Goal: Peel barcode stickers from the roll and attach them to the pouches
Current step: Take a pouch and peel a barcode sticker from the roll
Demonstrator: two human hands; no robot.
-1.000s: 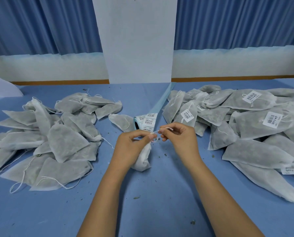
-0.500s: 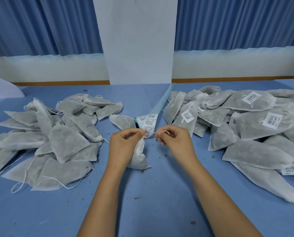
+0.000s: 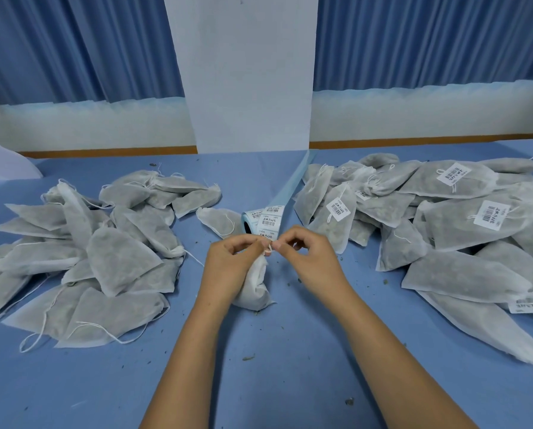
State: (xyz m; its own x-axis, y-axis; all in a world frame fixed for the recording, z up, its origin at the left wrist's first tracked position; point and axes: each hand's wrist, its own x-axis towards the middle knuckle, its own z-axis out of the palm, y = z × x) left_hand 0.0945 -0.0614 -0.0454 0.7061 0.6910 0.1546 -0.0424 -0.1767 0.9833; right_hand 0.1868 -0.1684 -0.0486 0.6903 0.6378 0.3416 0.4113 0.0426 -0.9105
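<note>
My left hand [image 3: 232, 264] grips the gathered neck of a white fabric pouch [image 3: 254, 289], whose body hangs down to the blue table. My right hand [image 3: 308, 258] pinches the pouch's thin white drawstring [image 3: 269, 247] right beside the left fingertips. Just behind the hands lies the barcode sticker roll [image 3: 260, 221], its pale blue backing strip [image 3: 293, 184] trailing away to the back. Neither hand touches the roll.
A heap of unlabelled grey pouches [image 3: 104, 252] fills the left of the blue table [image 3: 274, 351]. A heap of pouches with barcode stickers [image 3: 463, 224] fills the right. One loose pouch [image 3: 218, 219] lies left of the roll. A white pillar [image 3: 246, 72] stands behind.
My hands have come close together again at the pouch's neck, after the right hand had drawn the string a little apart. The pouch hangs lower, its base on the table.
</note>
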